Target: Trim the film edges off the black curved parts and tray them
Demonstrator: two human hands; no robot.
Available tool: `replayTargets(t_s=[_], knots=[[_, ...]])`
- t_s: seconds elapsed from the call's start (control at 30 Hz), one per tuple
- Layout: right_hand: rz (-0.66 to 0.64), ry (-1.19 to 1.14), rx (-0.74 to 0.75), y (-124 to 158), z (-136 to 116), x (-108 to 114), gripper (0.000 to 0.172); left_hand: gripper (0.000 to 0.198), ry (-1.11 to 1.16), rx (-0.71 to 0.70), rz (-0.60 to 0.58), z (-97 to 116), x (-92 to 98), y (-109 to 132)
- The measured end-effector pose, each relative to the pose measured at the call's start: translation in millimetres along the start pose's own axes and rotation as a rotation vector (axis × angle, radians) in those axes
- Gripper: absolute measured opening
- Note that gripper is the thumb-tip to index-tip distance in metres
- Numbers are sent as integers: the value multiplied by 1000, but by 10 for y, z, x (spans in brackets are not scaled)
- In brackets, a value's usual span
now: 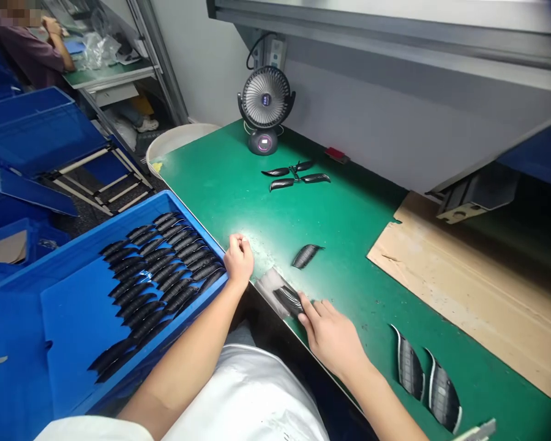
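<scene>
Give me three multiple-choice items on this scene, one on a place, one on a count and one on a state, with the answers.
1. Where is the left hand?
A. On the cardboard sheet
B. At the corner of the blue tray, by the edge of the green table
C. Inside the round white bin

2. How many black curved pieces lie in the group near the desk fan?
A. Two
B. Three
C. Four

3. What state is the right hand in?
A. Its fingers touch a black ribbed piece on a pale sheet
B. Gripping the fan's stand
C. Raised above the blue tray

1: B, the curled hand sits beside the tray's corner at the table edge.
2: C, four pieces splay around a small central part.
3: A, the fingertips reach the piece at the table's edge.
</scene>
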State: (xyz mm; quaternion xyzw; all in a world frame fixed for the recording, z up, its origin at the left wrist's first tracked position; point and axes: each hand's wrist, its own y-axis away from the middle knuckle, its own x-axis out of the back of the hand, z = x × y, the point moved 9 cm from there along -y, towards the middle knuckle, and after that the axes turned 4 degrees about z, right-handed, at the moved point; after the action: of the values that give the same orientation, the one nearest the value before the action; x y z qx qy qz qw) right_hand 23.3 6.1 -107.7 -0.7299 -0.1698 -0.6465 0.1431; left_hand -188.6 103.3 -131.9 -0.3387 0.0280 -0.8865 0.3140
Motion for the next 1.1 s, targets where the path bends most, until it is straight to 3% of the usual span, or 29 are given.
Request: replayTargets(t_s=[0.4, 0.97, 1.1], knots=[[28, -31, -110, 66, -15, -47, 41, 14, 24, 8, -15, 18, 0, 8], [124, 62, -21, -13, -209, 40, 39, 13, 24, 3, -5, 9, 4, 8], [140, 61, -33, 209, -192, 25, 38, 12, 29, 6, 9, -3, 11, 9]])
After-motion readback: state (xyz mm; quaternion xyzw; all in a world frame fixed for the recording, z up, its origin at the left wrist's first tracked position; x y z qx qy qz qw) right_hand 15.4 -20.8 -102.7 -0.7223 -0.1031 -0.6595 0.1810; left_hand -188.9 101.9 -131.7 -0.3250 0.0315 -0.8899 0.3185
